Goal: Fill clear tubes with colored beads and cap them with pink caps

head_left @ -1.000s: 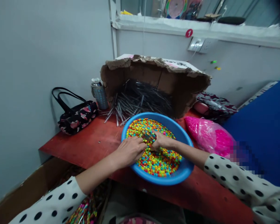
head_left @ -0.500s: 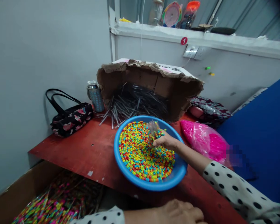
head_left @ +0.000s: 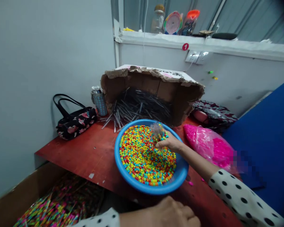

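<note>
A blue basin [head_left: 119, 170] full of small coloured beads [head_left: 142, 154] stands on the red table [head_left: 85, 151]. My right hand [head_left: 169, 142] reaches over the basin from the right, its fingers wrapped round a bundle of clear tubes [head_left: 157, 130] that lies at the beads' surface. Several beads show in and around the bundle near my fingers. In front of the basin, at the bottom of the view, is my left hand [head_left: 172, 214], seen from its back. Its fingertips are blurred and partly cut off, so what they hold, if anything, is hidden.
Behind the basin, a torn cardboard box [head_left: 180, 94] holds clear tubes. A floral bag [head_left: 78, 123] and a flask [head_left: 99, 102] stand at the left. Pink bagged material [head_left: 208, 145] lies right. Filled coloured sticks [head_left: 54, 205] lie in a box below the table's edge.
The view has shifted slightly. My left hand has moved a little to the left and up. My right hand stays over the beads with the clear tubes.
</note>
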A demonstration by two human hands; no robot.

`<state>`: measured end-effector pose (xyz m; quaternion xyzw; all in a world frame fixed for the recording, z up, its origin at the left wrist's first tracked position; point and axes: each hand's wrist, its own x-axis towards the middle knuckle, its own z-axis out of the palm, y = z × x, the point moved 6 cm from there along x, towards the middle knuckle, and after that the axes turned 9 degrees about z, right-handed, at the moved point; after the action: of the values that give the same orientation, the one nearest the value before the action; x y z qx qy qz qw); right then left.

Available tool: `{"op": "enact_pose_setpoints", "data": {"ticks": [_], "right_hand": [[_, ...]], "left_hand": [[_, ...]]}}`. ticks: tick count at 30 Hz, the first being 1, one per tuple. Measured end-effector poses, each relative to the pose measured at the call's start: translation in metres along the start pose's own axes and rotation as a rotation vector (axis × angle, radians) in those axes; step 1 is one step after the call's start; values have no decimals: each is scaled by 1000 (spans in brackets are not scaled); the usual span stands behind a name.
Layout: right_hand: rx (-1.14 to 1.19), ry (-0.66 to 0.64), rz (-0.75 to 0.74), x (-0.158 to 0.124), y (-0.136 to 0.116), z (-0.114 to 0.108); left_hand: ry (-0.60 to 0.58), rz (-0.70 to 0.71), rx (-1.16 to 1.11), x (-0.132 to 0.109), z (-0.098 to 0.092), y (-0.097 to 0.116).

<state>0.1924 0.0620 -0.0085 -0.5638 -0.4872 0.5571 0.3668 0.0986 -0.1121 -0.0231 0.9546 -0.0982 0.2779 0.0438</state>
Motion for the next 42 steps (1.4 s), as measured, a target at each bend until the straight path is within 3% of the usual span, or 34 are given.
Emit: {"op": "enact_pose_setpoints", "data": {"ticks": [2,3,5,6,8,11,15,17,20,24,27,29,32,35,38,42], "right_hand": [[27,-38,-35,-4,-6,5],[42,-51,-62,-5,-10,9],[69,-76,-106,-8,-19,17],[76,-86,-117,-8,-23,22],[82,-84,-119,-8,-29,29],[97,-29,-143,-6,-36,31],[54,-19,-128,-2,-41,27],[7,3,-110,1,-42,21],[-156,82,-55,3,-40,4],[-710,85,95,-4,-22,-7],[-1258,-17,162,-9,4,12],[-1425,-52,116,-5,20,36],[-1249,-47,114,10,34,64],[-1027,-78,188,22,39,74],[-812,-105,170,21,29,71],[-232,-73,161,10,16,57]], "left_hand": [[66,-77,6,-15,-44,-21],[116,-179,25,-22,-66,-41],[346,-646,-46,-43,-108,-101],[423,-783,-112,-50,-119,-125],[510,-908,-316,-56,-125,-161],[655,-976,-707,-57,-112,-189],[736,-948,-1045,-54,-98,-196],[777,-944,-1072,-56,-100,-198],[942,-979,-1073,-69,-108,-202],[1073,-1017,-1164,-89,-111,-197],[1095,-1044,-1176,-97,-109,-191],[1113,-1039,-1096,-99,-111,-190],[1144,-1029,-926,-103,-116,-190],[1200,-1025,-795,-109,-122,-188],[1247,-1015,-713,-115,-126,-186],[1240,-1042,-740,-117,-122,-188]]}}
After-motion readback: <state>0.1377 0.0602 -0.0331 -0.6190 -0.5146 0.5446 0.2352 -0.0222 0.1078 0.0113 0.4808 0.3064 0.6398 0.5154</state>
